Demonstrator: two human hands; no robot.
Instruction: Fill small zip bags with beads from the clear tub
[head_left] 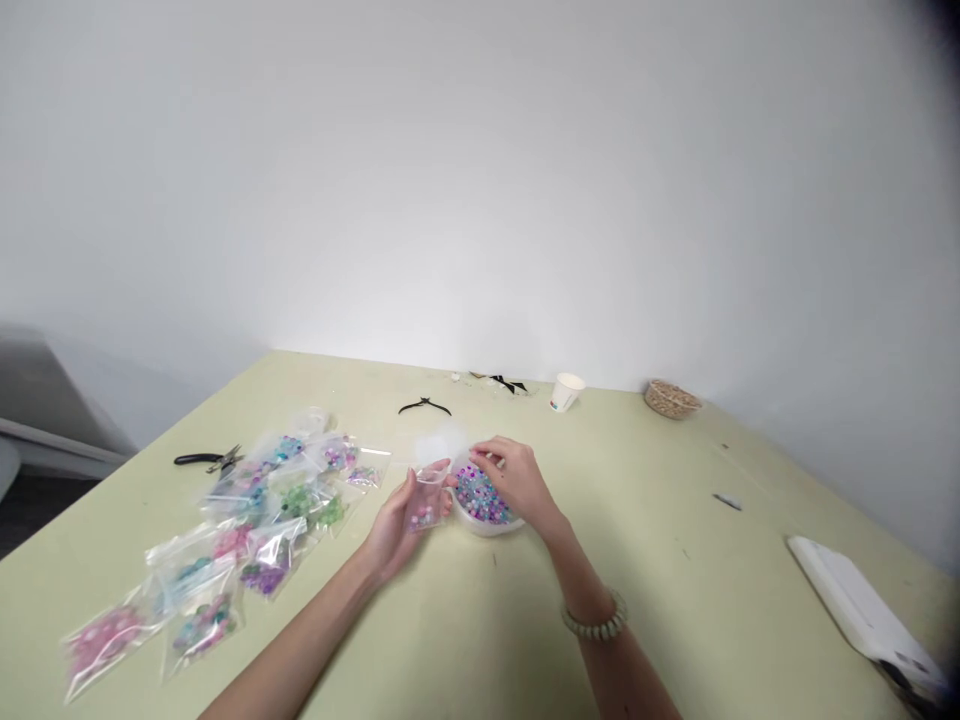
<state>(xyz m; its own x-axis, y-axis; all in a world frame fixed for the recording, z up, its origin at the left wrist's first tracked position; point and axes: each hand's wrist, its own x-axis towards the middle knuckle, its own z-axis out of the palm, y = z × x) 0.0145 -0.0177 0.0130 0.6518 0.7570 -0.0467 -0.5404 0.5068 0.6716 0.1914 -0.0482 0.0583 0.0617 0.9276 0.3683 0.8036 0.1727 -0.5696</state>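
Observation:
My left hand (397, 515) is closed around a small clear zip bag (426, 505) with a few pink and pale beads at its bottom. Right beside it stands a white round bowl (484, 526) full of purple, blue and pink beads (480, 492). Over the bowl's far right side hangs my right hand (516, 478), wearing a beaded bracelet (598, 622) at the wrist. Its thumb and fingertips are pinched together above the beads; whatever lies between them is too small to make out.
Several bead bags (262, 530) cover the table's left side, with pliers (214, 459) beyond them. Another pair of pliers (425, 405), a paper cup (566, 392) and a tub of brown bits (671, 399) stand farther back. A white device (862, 605) lies at right.

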